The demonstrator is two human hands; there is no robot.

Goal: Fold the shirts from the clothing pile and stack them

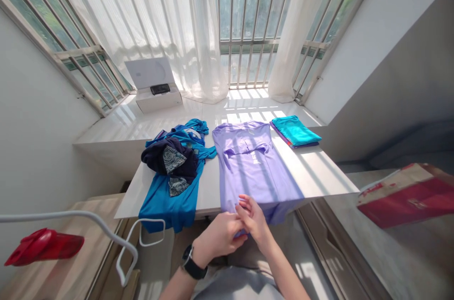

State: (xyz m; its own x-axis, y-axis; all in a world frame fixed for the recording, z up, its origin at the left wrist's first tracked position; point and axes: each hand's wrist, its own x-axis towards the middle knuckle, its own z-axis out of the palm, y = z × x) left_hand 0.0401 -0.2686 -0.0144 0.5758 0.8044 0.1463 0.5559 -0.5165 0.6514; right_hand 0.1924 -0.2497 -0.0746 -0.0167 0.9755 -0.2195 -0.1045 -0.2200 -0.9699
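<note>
Sunlight is let in through barred windows [255, 7] and white curtains [142, 12], and striped shadows are cast over a white worktop [329, 179]. Across its middle a purple shirt [255, 182] is laid out, the near end draped over the edge, probably because more length is taken up than the worktop can carry. Cloth is gathered in a crosswise fold on the shirt's far half, and white lettering is partly exposed.

At the shirt's near end, the left hand [223, 230] and the right hand [252, 217] are held together, fingers touching. The right hand is held half open, its fingers loosely spread; the left is bent toward it, and how far it is closed cannot be told. No cloth is seen gripped by either, though part of the shirt is hidden behind them. A watch [193, 262] is worn on the left wrist.

Left of the shirt, a blue garment [159, 203] and a dark garment [153, 157] are heaped loosely; right of it, a folded stack [296, 131] is set, likely so that neat pieces are kept apart from the heap. Beyond the shirt and to its left, an open box [158, 102] is stood on the window sill [209, 110].
</note>
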